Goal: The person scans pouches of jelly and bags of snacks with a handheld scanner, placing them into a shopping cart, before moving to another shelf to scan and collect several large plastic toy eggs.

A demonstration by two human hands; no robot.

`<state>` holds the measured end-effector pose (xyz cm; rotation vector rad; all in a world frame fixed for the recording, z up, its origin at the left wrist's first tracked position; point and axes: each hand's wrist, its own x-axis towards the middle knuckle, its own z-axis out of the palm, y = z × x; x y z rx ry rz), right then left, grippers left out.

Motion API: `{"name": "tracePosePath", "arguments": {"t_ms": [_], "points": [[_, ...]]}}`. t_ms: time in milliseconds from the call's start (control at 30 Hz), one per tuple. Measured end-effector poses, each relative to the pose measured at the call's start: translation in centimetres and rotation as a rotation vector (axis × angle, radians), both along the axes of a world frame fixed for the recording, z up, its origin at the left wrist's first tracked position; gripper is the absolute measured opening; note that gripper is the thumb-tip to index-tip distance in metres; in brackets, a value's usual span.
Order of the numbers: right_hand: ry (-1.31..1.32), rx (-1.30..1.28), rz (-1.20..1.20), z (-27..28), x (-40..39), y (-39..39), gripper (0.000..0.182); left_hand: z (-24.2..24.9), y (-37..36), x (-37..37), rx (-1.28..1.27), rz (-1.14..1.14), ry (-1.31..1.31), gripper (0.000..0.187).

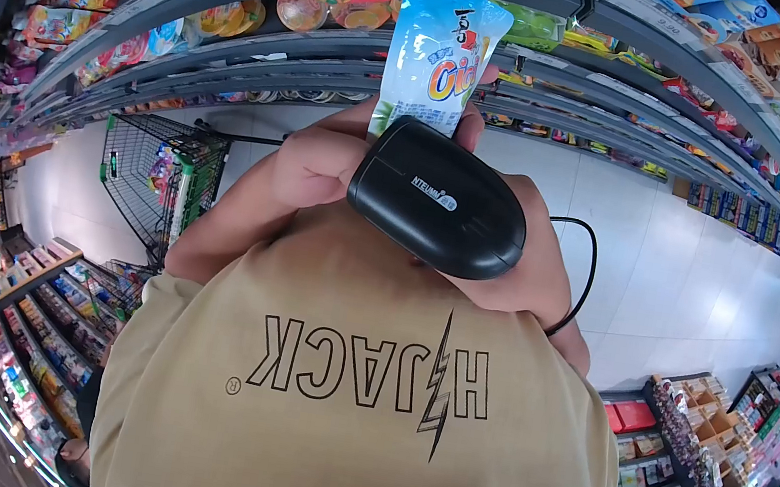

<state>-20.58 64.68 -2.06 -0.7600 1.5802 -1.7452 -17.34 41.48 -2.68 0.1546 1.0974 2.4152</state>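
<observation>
A blue and white spouted pouch (pixel 438 59) with colourful lettering stands upright at the top centre, in front of the shelves. My left hand (pixel 316 164) is closed at its lower left edge, with the fingertips partly hidden. Fingers of my right hand (pixel 471 127) press against the pouch's right edge. A black rounded device (pixel 442 198) with white lettering covers the pouch's bottom and most of my right hand. From near my right wrist, a thin black cable (pixel 591 274) loops out to the right.
Shelves (pixel 319 41) of packaged goods curve across the top. A shopping cart (pixel 153 178) with green parts stands at the left. More stocked racks (pixel 651 484) fill the lower right and lower left. Pale floor tiles (pixel 610 191) show on both sides. Part of another person appears at the lower left.
</observation>
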Motion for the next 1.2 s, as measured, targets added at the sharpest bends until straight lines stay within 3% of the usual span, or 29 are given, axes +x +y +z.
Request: {"name": "tracePosePath", "arguments": {"t_ms": [167,367,700,1200], "points": [[0.11,0.007,-0.021,-0.1,-0.1,0.2,0.035,-0.2,-0.2,-0.4,0.016,-0.041,0.055,0.12],[0.091,0.094,0.029,0.9,-0.2,0.7,0.047,-0.8,-0.3,-0.3,0.081,-0.058,0.035,0.126],[0.044,0.072,0.043,0.4,0.3,0.4,0.037,1.0,-0.4,0.5,0.063,-0.025,-0.06,0.125],[0.098,0.113,0.085,0.7,1.7,-1.1,0.033,-1.0,-0.9,3.3,0.157,0.024,-0.074,0.12]]}}
